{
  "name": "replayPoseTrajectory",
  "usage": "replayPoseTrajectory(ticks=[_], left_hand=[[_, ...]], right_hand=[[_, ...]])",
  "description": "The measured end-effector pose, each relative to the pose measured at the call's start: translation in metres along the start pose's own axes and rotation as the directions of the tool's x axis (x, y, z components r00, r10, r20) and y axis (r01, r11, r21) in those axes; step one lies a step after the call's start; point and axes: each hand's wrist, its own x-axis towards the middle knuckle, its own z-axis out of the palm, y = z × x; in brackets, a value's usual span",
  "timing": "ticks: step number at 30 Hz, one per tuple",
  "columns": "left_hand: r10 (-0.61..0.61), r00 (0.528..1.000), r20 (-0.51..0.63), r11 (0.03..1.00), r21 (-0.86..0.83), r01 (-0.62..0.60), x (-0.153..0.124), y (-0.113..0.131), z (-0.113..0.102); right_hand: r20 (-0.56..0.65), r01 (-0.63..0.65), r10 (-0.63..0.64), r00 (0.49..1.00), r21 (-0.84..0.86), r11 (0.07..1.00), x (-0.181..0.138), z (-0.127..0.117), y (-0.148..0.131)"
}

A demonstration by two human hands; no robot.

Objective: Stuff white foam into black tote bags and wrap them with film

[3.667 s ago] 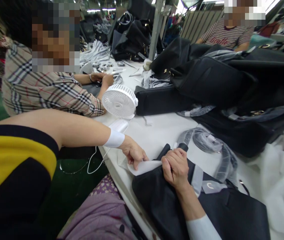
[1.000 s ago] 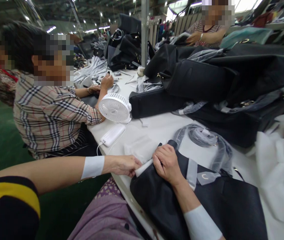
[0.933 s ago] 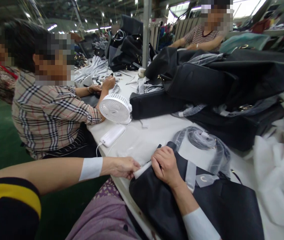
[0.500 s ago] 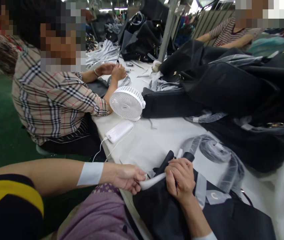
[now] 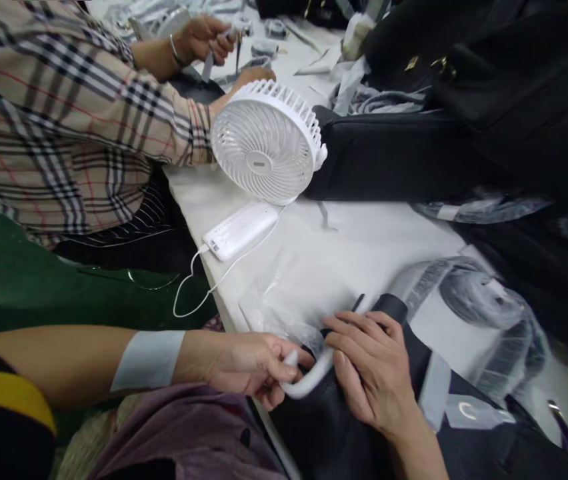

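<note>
A soft white tube (image 5: 314, 375) curves over the black bag (image 5: 334, 427) at the table's front edge, and its near end bends up. The fingers and thumb of my left hand (image 5: 259, 370) pinch that bent end. Further along, my right hand (image 5: 374, 370) lies over the tube and the bag, its fingers curled across them; the parts under the palm are hidden. A dark rolled piece (image 5: 389, 307) of the bag shows behind my right fingers. Clear plastic film (image 5: 289, 320) lies just beyond my left hand.
A white fan (image 5: 267, 143) and a white power bank (image 5: 241, 230) with a cable stand on the white table (image 5: 359, 247). Black bags (image 5: 394, 157) are piled at the back right. Plastic-wrapped straps (image 5: 484, 293) coil at right. A co-worker in a plaid shirt (image 5: 79, 113) works at left.
My view has moved closer and down. The right hand's fingers have loosened from a tight fist to a flatter curl, and the white tube's near end now bends upward in my left hand.
</note>
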Motion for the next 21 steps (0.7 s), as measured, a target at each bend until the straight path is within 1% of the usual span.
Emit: replayPoseTrajectory(ticks=[1, 2, 3, 5, 7, 10, 12, 14, 16, 18, 19, 21], left_hand=[[0.013, 1.000, 0.014, 1.000, 0.010, -0.013, 0.001, 0.000, 0.000], [0.034, 0.999, 0.017, 0.999, 0.025, -0.035, 0.001, 0.000, 0.001], [0.067, 0.998, -0.002, 0.996, 0.052, -0.067, 0.001, 0.000, 0.003], [0.160, 0.983, -0.093, 0.979, 0.145, -0.146, -0.001, -0.002, 0.007], [0.241, 0.951, -0.194, 0.951, 0.244, -0.191, -0.004, -0.004, 0.011], [0.271, 0.917, -0.293, 0.923, 0.350, -0.161, -0.011, -0.007, 0.018], [0.292, 0.892, -0.346, 0.891, 0.438, -0.121, -0.015, -0.007, 0.021], [0.316, 0.878, -0.358, 0.861, 0.497, -0.107, -0.017, -0.004, 0.024], [0.325, 0.889, -0.323, 0.866, 0.479, -0.143, -0.017, 0.001, 0.027], [0.337, 0.895, -0.291, 0.887, 0.416, -0.198, -0.016, 0.006, 0.031], [0.340, 0.894, -0.291, 0.896, 0.388, -0.215, -0.015, 0.008, 0.033], [0.328, 0.894, -0.306, 0.910, 0.357, -0.211, -0.014, 0.011, 0.036]], right_hand=[[0.040, -0.001, 0.000, 0.999, 0.006, 1.000, 0.002, 0.000, 0.000], [0.054, 0.000, -0.001, 0.999, 0.016, 1.000, 0.004, 0.000, 0.000], [0.043, 0.001, -0.002, 0.999, 0.026, 1.000, 0.004, 0.000, 0.000], [-0.035, 0.007, -0.006, 0.999, 0.031, 0.999, 0.000, -0.002, -0.002], [-0.133, 0.009, -0.007, 0.991, 0.014, 1.000, -0.006, -0.004, -0.004], [-0.226, 0.001, -0.007, 0.974, -0.027, 1.000, -0.015, -0.005, -0.007], [-0.250, -0.004, -0.007, 0.968, -0.040, 0.999, -0.018, -0.004, -0.007], [-0.254, 0.001, -0.012, 0.967, -0.045, 0.999, -0.018, -0.003, -0.007], [-0.255, 0.008, -0.021, 0.967, -0.052, 0.999, -0.017, -0.003, -0.006], [-0.264, 0.012, -0.027, 0.964, -0.060, 0.998, -0.016, -0.004, -0.006], [-0.268, 0.012, -0.028, 0.963, -0.062, 0.998, -0.016, -0.004, -0.006], [-0.275, 0.015, -0.032, 0.961, -0.064, 0.998, -0.015, -0.005, -0.006]])
